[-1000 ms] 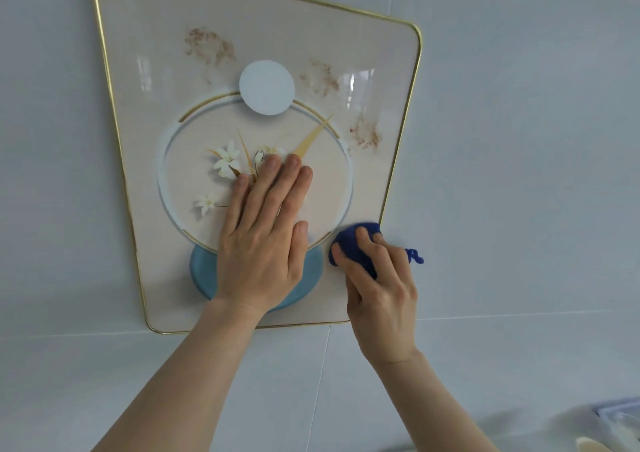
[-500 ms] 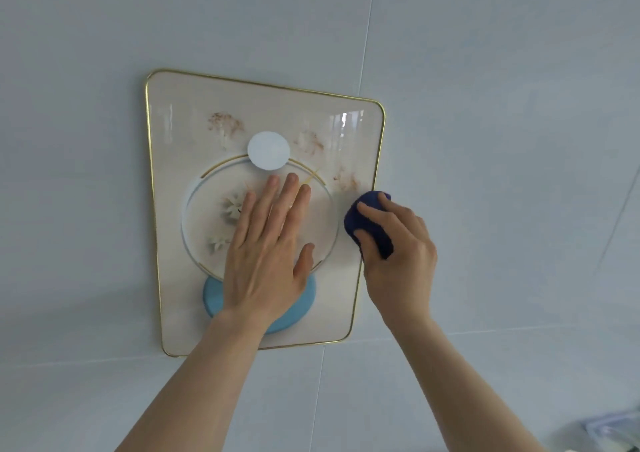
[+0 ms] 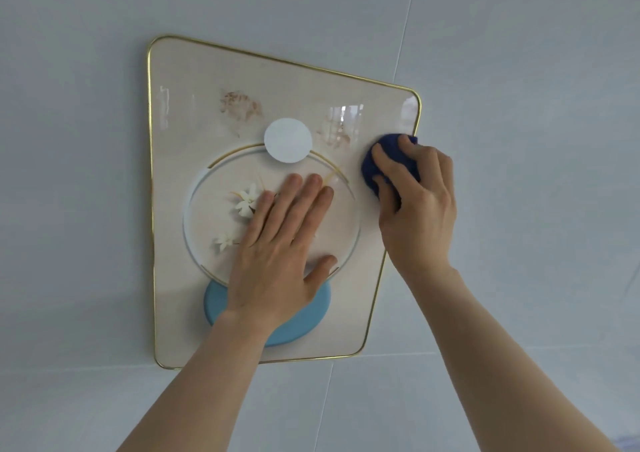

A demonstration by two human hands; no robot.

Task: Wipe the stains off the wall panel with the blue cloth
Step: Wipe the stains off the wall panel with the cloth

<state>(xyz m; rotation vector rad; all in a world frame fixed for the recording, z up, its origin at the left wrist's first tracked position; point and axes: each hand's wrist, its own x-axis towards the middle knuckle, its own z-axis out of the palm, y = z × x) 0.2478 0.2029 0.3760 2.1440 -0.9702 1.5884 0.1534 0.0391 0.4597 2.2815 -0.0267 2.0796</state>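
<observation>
A cream wall panel (image 3: 180,278) with a gold rim hangs on the pale tiled wall. It bears a printed ring, white flowers, a white disc and a blue disc. A brown stain (image 3: 240,107) sits upper left of the white disc, and a fainter stain (image 3: 336,134) lies to the disc's right under a glare. My left hand (image 3: 277,243) lies flat on the ring, fingers together. My right hand (image 3: 415,202) presses the bunched dark blue cloth (image 3: 388,155) against the panel near its right edge, just right of the fainter stain.
Pale grey wall tiles (image 3: 519,70) surround the panel, with thin grout lines running up from its top right corner and below its bottom edge.
My right hand has carried the cloth up the panel's right side from the lower right corner to the upper right area. The third stain there is now covered. My left hand stayed put.
</observation>
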